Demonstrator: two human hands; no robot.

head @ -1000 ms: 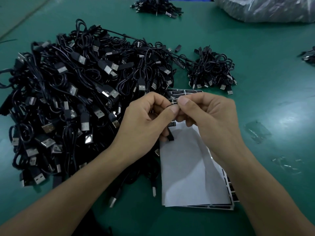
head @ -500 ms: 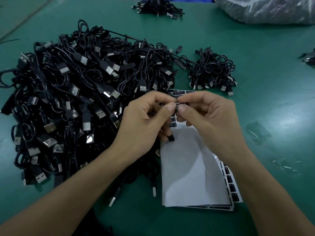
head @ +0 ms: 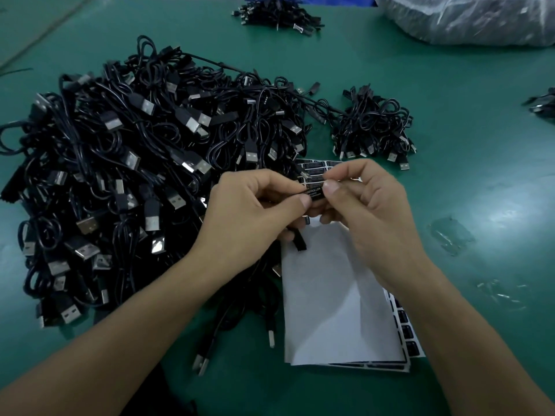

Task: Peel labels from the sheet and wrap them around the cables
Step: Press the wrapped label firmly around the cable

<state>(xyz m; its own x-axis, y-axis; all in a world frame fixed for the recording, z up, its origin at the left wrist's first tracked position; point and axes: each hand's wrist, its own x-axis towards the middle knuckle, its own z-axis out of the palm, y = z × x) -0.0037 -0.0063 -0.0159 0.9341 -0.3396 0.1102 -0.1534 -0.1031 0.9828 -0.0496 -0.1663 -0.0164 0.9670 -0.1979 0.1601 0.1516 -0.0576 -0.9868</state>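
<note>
A large heap of black USB cables (head: 135, 181) covers the left of the green bench (head: 450, 121). Just right of it, the left hand (head: 249, 214) pinches a thin black cable (head: 295, 193) between thumb and forefinger, its connector end (head: 300, 243) hanging below the palm. The right hand (head: 369, 211) meets it, thumb and forefinger closed on a black label (head: 313, 192) with white lettering, which touches the cable between both sets of fingers. Under the hands lies the label sheet (head: 330, 295), its white backing folded over, with rows of black labels showing at the far end and right edge. Beyond is a smaller cable bundle (head: 372, 127). At the far right corner sits a clear plastic bag (head: 468, 19); I cannot tell its contents.
</note>
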